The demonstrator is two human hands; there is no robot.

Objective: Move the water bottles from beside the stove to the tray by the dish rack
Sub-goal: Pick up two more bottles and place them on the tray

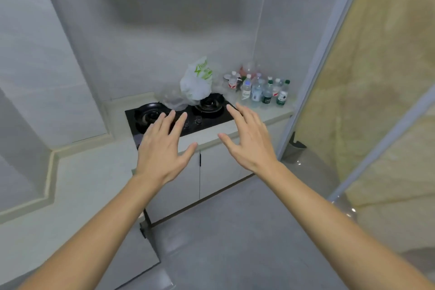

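Observation:
Several clear plastic water bottles (263, 90) stand upright in a cluster on the counter corner, right of the black two-burner stove (179, 113). Some have white caps, some green, with red, green or white labels. My left hand (162, 148) is stretched out, fingers spread, over the stove's front edge and holds nothing. My right hand (249, 139) is spread too and empty, below and left of the bottles, well apart from them. No tray or dish rack is in view.
A white plastic bag with green print (197, 82) sits on the stove between the burners. The pale counter (270, 113) ends at a wall corner on the right. Cabinet doors (219, 167) lie below. A sliding glass door (367, 101) stands at right.

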